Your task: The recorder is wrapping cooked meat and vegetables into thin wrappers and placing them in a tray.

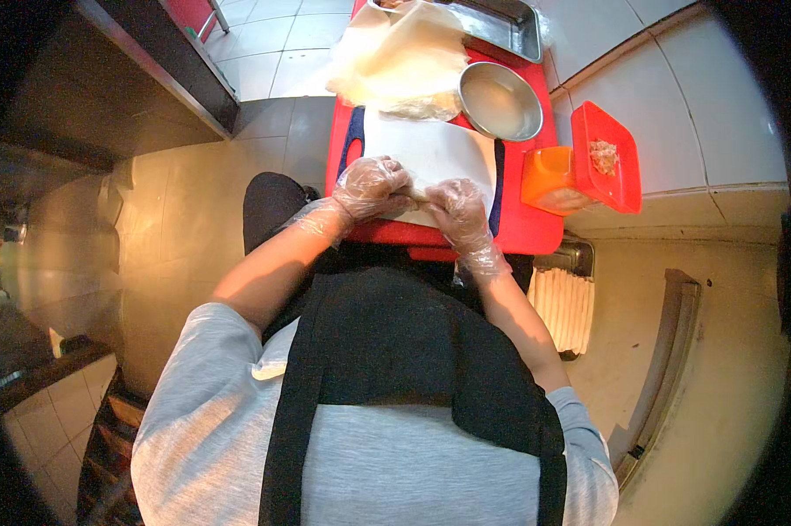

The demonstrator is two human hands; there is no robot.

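Note:
My left hand (pixel 372 187) and my right hand (pixel 458 204), both in clear plastic gloves, meet over a white cutting board (pixel 435 141) with dark blue ends. Between them they pinch a narrow, pale wrapper roll (pixel 420 196), mostly hidden by the fingers. Beyond the board lies a stack of thin, pale wrapper sheets (pixel 402 62), partly on plastic film. A round metal bowl (pixel 500 102) with cloudy liquid stands at the board's far right corner. To the right, a red plastic container (pixel 622 174) holds a lump of minced filling (pixel 603 156).
Everything rests on a red table (pixel 527 233). An orange container (pixel 550 181) stands beside the red one. A metal tray (pixel 500 26) sits at the far end. Low on the right, another metal tray (pixel 579 256) holds several pale rolls (pixel 561 309) in a row, near the wall.

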